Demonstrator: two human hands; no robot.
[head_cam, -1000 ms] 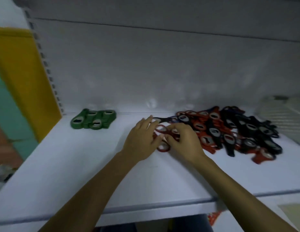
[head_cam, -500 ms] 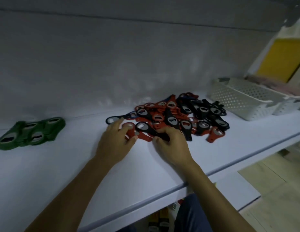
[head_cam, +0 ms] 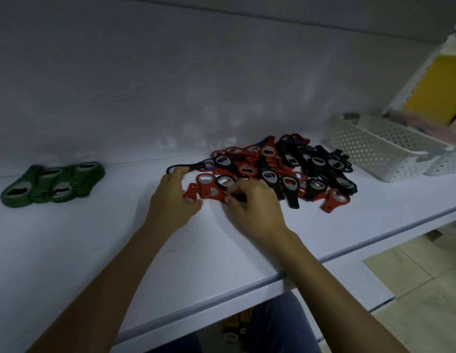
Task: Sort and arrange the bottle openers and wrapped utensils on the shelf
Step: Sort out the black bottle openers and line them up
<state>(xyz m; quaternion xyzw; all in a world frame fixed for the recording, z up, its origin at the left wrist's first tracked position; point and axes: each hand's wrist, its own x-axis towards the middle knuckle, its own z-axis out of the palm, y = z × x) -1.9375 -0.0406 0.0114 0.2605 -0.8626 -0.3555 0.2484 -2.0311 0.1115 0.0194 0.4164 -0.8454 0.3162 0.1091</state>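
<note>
**Working the near edge of the opener pile**

Grips a red opener [head_cam: 190, 192] in the left hand [head_cam: 173, 200], thumb beneath and fingers curled over it, just left of the mixed red-and-black pile [head_cam: 285, 171] on the white shelf [head_cam: 94, 250]. Pinches the handle of a black opener [head_cam: 224, 181] with the right hand [head_cam: 254, 210], fingers bent tight at the pile's near edge. Hands close together, apart. Well to the left, a tidy cluster of green openers [head_cam: 53, 184]. Right of the pile, white perforated baskets [head_cam: 374, 151], contents too blurred to tell.
</note>
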